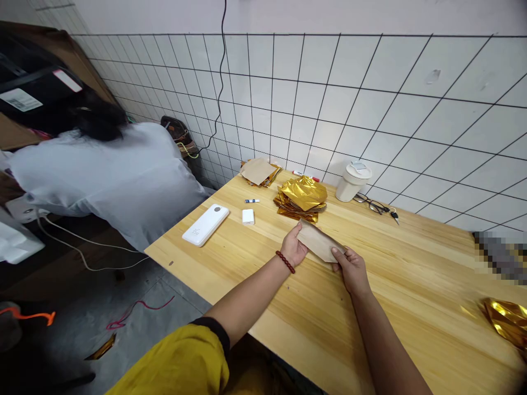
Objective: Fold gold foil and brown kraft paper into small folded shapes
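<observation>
A folded piece of brown paper [319, 241] is stretched between my two hands, just above the wooden table. My left hand [294, 247], with a dark red bead bracelet at the wrist, grips its left end. At the other end, my right hand [349, 266] pinches the paper with the thumb on top; the fingers beneath are partly hidden. Just beyond the paper lies a stack of gold foil sheets [302, 196], crumpled on top. Farther back sits a second pile, with a brown paper sheet [258, 171] over gold foil.
On the wooden table [247, 285] are a white power bank [206, 225], a small white charger [248, 216], a red marker [307, 175], a white cup [353, 181], glasses [370, 203] and a key [394, 216]. Gold foil [506, 321] lies at right. A person [107, 175] bends down at left.
</observation>
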A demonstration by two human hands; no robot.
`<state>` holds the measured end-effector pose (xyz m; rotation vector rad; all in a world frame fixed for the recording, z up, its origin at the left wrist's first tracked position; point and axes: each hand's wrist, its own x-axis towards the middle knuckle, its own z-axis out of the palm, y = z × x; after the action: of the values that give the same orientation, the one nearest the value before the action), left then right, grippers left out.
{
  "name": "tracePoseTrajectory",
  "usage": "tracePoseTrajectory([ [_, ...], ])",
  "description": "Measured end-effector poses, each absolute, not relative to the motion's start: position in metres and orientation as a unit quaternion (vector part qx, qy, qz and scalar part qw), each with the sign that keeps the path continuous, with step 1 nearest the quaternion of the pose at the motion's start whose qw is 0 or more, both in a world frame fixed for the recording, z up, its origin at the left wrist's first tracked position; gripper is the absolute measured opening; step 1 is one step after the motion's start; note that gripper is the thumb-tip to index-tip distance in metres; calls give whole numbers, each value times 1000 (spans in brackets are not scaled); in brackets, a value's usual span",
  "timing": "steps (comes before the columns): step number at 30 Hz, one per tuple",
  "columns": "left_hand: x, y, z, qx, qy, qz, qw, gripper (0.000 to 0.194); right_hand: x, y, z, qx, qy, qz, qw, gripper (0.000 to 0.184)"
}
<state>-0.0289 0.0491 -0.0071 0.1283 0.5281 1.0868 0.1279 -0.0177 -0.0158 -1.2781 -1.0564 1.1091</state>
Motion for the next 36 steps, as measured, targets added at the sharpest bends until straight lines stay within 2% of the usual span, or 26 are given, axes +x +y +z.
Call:
tracePoseTrajectory([
  [9, -30, 50, -9, 65, 241, 517, 819, 36, 129, -17, -18, -550, -472, 438, 531, 44],
  [14, -31, 48, -3, 35, 263, 522, 811, 34, 134, -17, -19, -502, -457, 464, 569, 31],
  [17, -30, 45, -3, 44, 261, 516, 815, 33, 134, -16, -19, -497, -440, 476, 577, 32],
  [23, -27, 41, -4, 113, 248, 509, 817, 34, 132, -15, -19, -548, -401, 468, 565, 36],
  [31, -23, 29, -6, 268, 271, 487, 786, 44, 133, -14, -23, -523, -410, 464, 585, 31],
  [36, -18, 25, -6, 298, 281, 491, 769, 42, 131, -17, -17, -529, -422, 461, 574, 36],
])
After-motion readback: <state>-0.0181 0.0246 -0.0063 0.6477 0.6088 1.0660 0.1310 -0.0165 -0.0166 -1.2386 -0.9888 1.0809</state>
